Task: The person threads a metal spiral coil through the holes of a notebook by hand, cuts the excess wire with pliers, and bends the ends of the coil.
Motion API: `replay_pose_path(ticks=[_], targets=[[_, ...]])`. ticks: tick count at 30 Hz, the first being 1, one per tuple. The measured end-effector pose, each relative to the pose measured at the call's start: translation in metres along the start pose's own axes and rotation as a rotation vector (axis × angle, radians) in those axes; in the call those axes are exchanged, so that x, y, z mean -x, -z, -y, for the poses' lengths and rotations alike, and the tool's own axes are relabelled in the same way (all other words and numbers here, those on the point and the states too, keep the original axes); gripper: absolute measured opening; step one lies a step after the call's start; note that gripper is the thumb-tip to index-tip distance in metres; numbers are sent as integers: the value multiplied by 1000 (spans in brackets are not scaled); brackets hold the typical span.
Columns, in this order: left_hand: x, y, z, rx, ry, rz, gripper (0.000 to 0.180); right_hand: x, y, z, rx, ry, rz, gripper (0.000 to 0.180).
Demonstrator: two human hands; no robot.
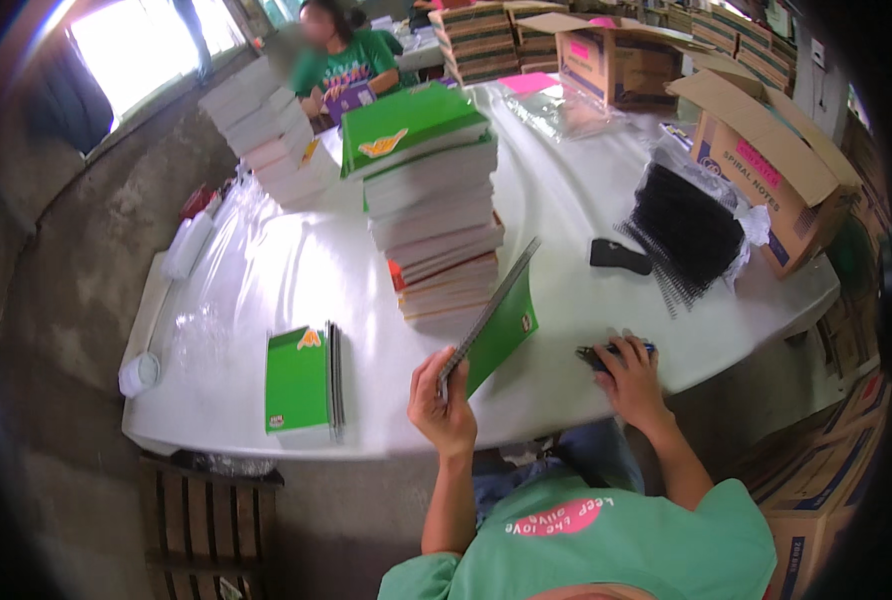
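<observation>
My left hand (pixel 444 405) is closed round the spiral edge of a green notebook (pixel 509 335), holding it tilted above the table's near side. The black coil runs along the notebook's upper left edge. To the right, my right hand (pixel 628 375) curls over a dark plier-like tool (pixel 596 357) on the tabletop; the fingers cover most of it. Left of my left hand lies a small pile of green spiral notebooks (pixel 298 385). A tall stack of unbound books (pixel 434 215) with green covers on top stands just beyond the held notebook.
Black plastic coils (pixel 686 220) lie heaped on clear wrapping at the right, beside a small black object (pixel 620 257). Open cartons (pixel 766 170) stand behind them. Another paper stack (pixel 261 125) is at the far left, near a seated person (pixel 351 65). A white roll (pixel 140 374) sits at the left edge.
</observation>
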State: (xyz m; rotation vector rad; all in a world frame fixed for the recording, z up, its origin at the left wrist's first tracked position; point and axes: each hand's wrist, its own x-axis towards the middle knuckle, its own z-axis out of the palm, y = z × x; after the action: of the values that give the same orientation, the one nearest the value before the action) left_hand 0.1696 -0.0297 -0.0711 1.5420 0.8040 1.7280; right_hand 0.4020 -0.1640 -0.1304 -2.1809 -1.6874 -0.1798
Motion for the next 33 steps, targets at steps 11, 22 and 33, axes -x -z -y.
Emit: replay_pose_path(ticks=[11, 22, 33], targets=[[1, -17, -17, 214, 134, -72, 23, -26, 98, 73, -688, 104, -331, 48], [4, -28, -25, -19, -175, 23, 23, -40, 126, 108, -382, 282, -211, 58], [8, -35, -25, -119, -392, 114, 29, -34, 138, 102, -294, 248, -131, 52]])
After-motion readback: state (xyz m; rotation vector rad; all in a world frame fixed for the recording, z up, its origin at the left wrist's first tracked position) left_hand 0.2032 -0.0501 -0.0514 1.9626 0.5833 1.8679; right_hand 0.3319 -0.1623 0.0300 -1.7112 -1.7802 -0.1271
